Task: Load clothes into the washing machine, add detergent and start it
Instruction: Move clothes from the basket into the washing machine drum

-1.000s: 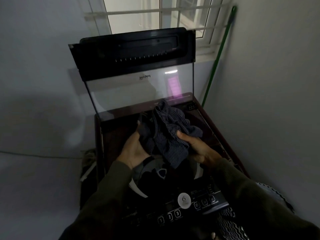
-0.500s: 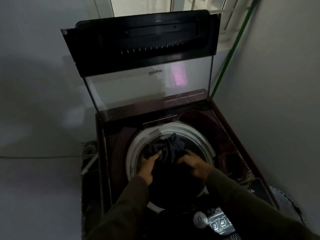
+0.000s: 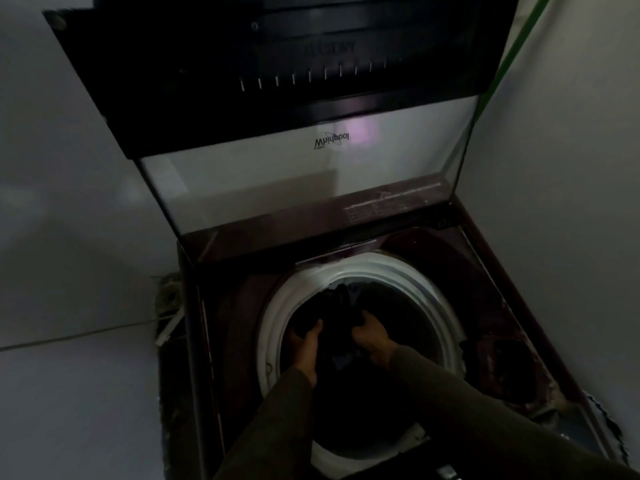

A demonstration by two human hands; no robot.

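My left grip (image 3: 306, 344) and right grip (image 3: 372, 337) are both clenched round the dark clothes (image 3: 341, 303), low in the drum (image 3: 273, 327), lower middle of frame. Worry: it's so dim I might leave a sleeve draped over its edge, and the lid (image 3: 263, 53) jams on it.

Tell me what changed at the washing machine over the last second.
The left hand and right hand carried the dark garment from above the opening down into the drum. Both still grip it there, and nothing was let go. The lid stayed raised, and the green pole still leans by the right wall.
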